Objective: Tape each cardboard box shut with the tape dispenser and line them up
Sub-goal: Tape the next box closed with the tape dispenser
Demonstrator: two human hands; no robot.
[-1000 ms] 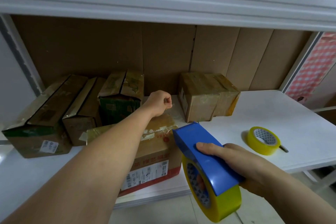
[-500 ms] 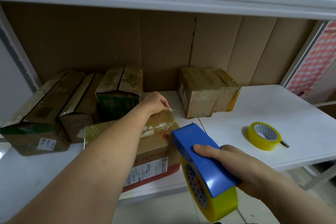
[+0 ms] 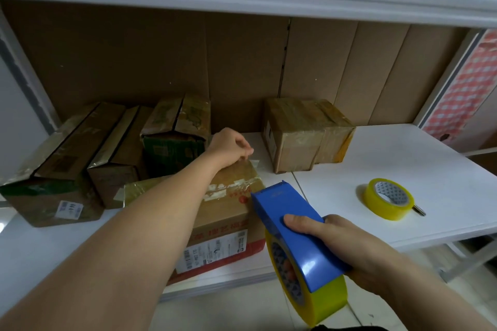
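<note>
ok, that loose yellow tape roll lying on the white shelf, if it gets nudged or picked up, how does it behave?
The tape roll lies flat on its side on the shelf, so a nudge would probably slide it, not roll it. Stood on edge it would likely roll. It looks stiff, with an open core for fingers to hook. A small dark object touches its right edge and may shift too.

A white table (image 3: 403,169) is carrying six taped cardboard boxes (image 3: 304,134), a yellow tape roll (image 3: 387,203), and possibly a key beside it.
</note>
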